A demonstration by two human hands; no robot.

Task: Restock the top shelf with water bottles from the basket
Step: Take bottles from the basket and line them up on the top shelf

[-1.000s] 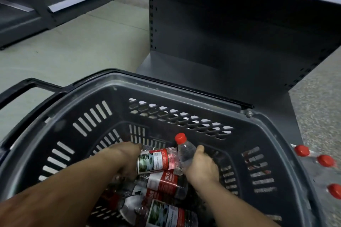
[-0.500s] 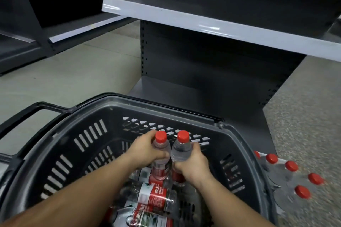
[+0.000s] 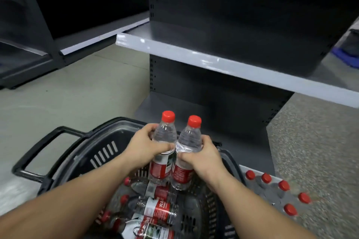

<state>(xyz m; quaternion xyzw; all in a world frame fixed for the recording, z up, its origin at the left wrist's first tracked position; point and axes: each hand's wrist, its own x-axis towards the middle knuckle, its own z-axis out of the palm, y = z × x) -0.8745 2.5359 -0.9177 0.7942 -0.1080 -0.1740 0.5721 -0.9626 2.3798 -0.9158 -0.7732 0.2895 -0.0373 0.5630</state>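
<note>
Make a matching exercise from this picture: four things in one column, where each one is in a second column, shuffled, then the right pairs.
Things
1. left hand
2. right hand
3. basket
4. pack of bottles

Places
A. on the floor, right of the basket
B. gripping the upright bottle nearer the pack
C. on the floor in front of the shelf, loose bottles lying inside
D. gripping the upright bottle nearer the basket handle

Pairs: 1-D, 2-B, 3-C, 4-A
</note>
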